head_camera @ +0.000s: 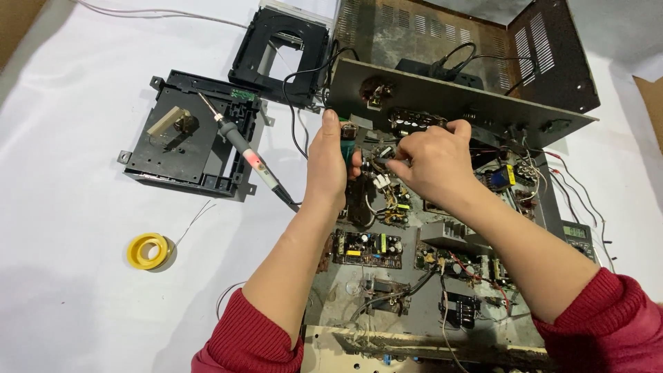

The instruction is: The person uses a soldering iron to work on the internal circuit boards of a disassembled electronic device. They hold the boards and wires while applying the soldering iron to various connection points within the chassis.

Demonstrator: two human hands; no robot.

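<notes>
My left hand [330,166] grips a small green lighter-like object [348,141], thumb on its metal top, held upright over an opened electronic chassis [407,276]. My right hand [429,160] is beside it, fingertips pinching something small, perhaps a wire, at a white connector [382,181]; what it pinches is too small to tell. Circuit boards [366,249] with wires lie below both hands. Red sleeves cover both forearms.
A soldering iron [242,146] rests across a black disc-drive frame [190,135] at left. A yellow solder spool [147,250] lies on the white cloth. Another black frame [280,55] and the chassis's perforated metal cover [483,48] sit behind. A multimeter [577,236] is at right.
</notes>
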